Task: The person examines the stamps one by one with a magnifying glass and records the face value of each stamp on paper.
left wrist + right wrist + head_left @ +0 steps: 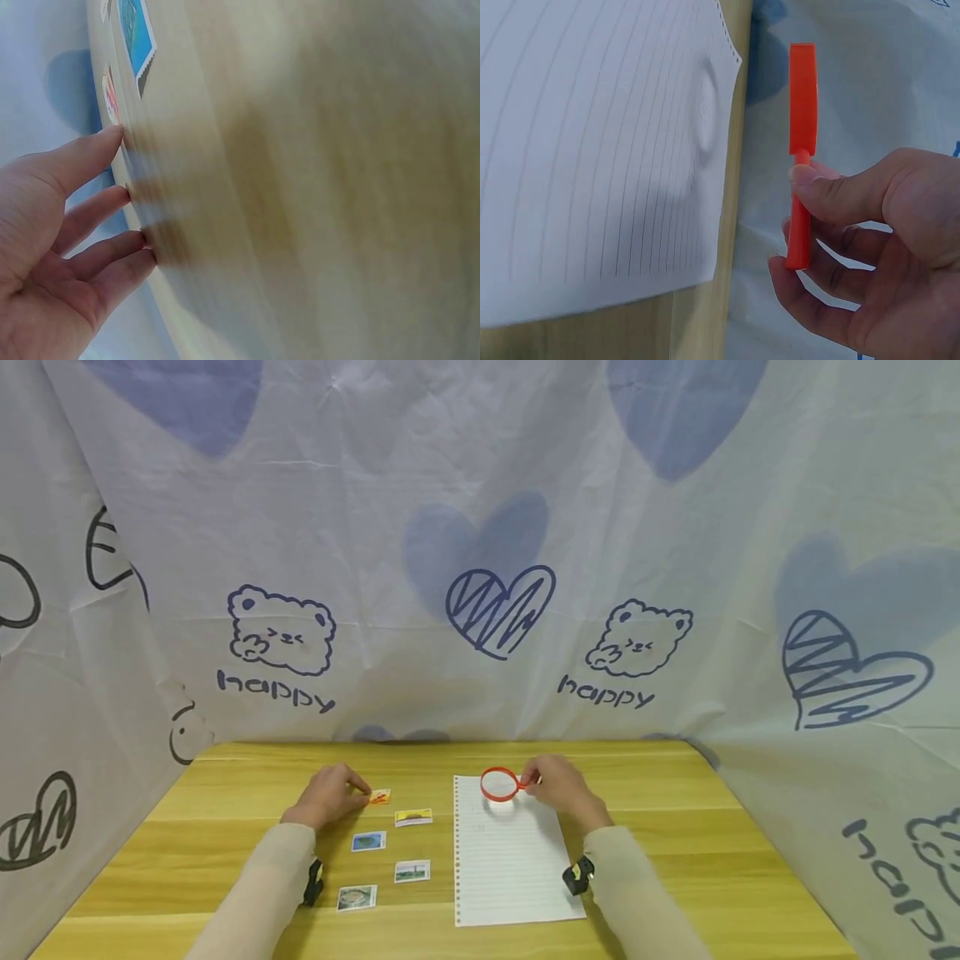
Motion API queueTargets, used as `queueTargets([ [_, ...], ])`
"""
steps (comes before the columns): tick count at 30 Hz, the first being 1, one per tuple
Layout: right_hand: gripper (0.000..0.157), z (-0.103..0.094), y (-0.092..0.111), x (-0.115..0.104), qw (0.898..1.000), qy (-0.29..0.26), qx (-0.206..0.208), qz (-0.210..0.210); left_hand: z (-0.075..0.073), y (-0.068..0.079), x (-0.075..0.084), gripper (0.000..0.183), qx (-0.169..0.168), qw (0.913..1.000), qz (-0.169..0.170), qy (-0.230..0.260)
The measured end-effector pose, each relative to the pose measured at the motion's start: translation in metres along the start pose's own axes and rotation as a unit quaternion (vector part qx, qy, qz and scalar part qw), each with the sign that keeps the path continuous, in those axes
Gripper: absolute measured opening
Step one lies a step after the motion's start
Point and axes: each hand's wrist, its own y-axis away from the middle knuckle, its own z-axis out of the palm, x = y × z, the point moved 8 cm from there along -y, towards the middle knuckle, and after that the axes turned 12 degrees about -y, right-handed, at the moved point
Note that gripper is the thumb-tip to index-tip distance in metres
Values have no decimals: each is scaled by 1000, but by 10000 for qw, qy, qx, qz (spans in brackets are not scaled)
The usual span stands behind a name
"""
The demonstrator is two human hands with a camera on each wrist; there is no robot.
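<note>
My right hand (558,783) pinches the handle of a red magnifying glass (803,97) between thumb and fingers. Its round lens is held over the top of a lined sheet of paper (513,868), raised above the page. On the left side, the fingertips of my left hand (330,793) are at the left edge of a small red-and-yellow stamp (380,797). In the left wrist view the thumb tip is right by that stamp (111,97), while the other fingers are spread loosely, tips down at the wooden table (300,187).
Nearer me lie more stamps: a yellow one (413,817), a blue one (369,842), one with a tower scene (412,871) and a greenish one (357,897). A white printed cloth (390,610) hangs behind the table and along its sides.
</note>
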Motion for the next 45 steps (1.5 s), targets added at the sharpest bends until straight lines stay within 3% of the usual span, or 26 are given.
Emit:
queueTargets([
  [24, 6, 48, -35, -57, 9994, 130, -280, -136, -2, 2, -1, 12, -32, 10000, -22, 15],
  [45, 11, 96, -48, -99, 9985, 292, -297, -364, -3, 1, 3, 11, 90, 9998, 171, -25],
])
